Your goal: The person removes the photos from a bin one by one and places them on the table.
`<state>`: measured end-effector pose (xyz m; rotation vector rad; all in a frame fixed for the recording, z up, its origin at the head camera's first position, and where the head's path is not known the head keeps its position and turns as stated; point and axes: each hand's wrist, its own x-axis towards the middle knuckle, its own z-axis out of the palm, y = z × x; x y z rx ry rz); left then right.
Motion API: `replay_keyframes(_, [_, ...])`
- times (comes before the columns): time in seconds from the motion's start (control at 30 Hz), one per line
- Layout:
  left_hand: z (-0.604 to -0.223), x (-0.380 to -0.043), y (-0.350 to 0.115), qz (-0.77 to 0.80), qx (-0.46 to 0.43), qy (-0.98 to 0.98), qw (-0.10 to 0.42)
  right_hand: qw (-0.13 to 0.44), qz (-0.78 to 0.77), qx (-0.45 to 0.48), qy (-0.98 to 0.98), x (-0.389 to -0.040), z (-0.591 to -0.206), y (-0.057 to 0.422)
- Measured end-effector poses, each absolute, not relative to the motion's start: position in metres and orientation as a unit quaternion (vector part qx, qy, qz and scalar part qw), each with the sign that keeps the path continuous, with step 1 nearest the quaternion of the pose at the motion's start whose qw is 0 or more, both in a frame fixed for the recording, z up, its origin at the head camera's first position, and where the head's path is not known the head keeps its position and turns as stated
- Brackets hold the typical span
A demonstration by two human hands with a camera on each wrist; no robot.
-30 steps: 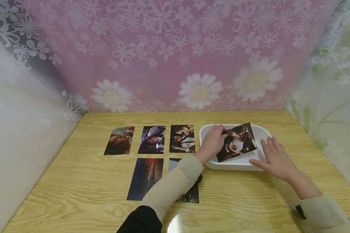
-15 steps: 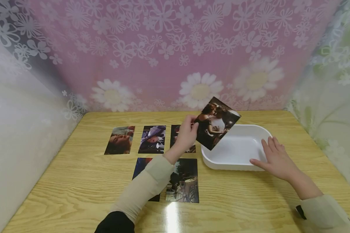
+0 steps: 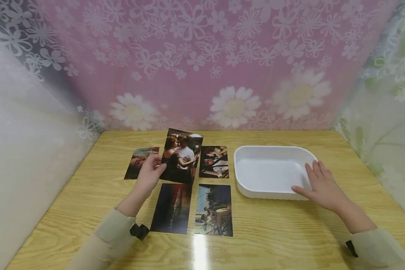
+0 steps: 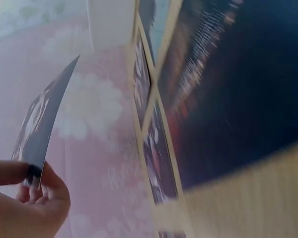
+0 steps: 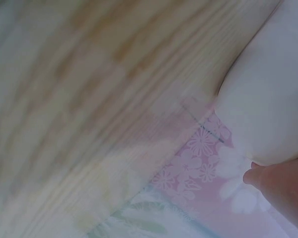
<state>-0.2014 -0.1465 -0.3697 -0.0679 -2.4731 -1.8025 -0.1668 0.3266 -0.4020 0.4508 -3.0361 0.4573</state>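
Observation:
My left hand (image 3: 147, 176) pinches a photo card of a dancing couple (image 3: 182, 155) by its left edge, thumb in front. The card is raised above the table, tilted, and covers most of a card behind it. In the left wrist view the card (image 4: 42, 124) appears nearly edge-on between thumb and fingers. My right hand (image 3: 324, 187) rests with spread, straight fingers on the right rim of a white plastic tray (image 3: 270, 194), whose inside shows nothing. The right wrist view has the tray's wall (image 5: 268, 94) with fingertips against it.
On the wooden table (image 3: 273, 232) lie a reclining-face card (image 3: 135, 168), a card of two people (image 3: 214, 162), a dark blue-red card (image 3: 170, 210) and a ship-deck card (image 3: 214, 212), in two rows. A pink flowered cloth (image 3: 189, 75) hangs behind.
My left hand has lifted the couple card out of the tray and carried it left, over the upper row of cards. The right hand has stayed at the tray's rim.

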Motion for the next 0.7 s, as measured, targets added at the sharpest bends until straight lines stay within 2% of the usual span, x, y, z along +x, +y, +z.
replay_keyframes(0.37, [-0.384, -0.162, -0.234, -0.562, 0.06, -0.823, -0.046, 0.007, 0.142, 0.141, -0.98, -0.168, -0.402, 0.327])
replay_keyframes(0.7, [-0.398, -0.142, -0.277, -0.52, 0.071, -0.845, -0.105, 0.008, 0.149, 0.145, -0.978, -0.167, -0.402, 0.329])
